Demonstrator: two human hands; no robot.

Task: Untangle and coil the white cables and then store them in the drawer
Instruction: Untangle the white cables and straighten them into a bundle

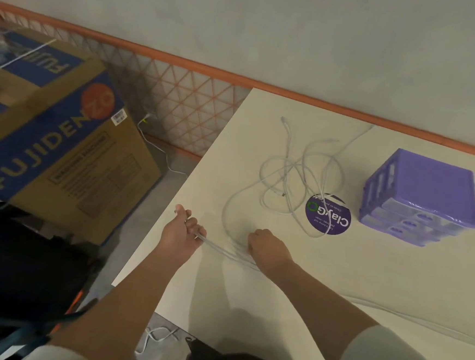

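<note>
A tangle of white cables (293, 178) lies in loose loops on the white table (365, 269). Strands run from the tangle toward me. My left hand (182, 233) grips a stretch of white cable at the table's left edge. My right hand (268, 249) holds the same strands about a hand's width to the right, fingers curled down on them. More cable trails to the right under my right forearm. A purple drawer unit (419, 198) stands at the table's right, its drawers closed.
A round purple sticker (328, 215) lies on the table beside the tangle. A large cardboard box (55, 134) sits on the floor to the left. An orange mesh fence (181, 90) runs along the wall. Another white cable (156, 335) lies on the floor below.
</note>
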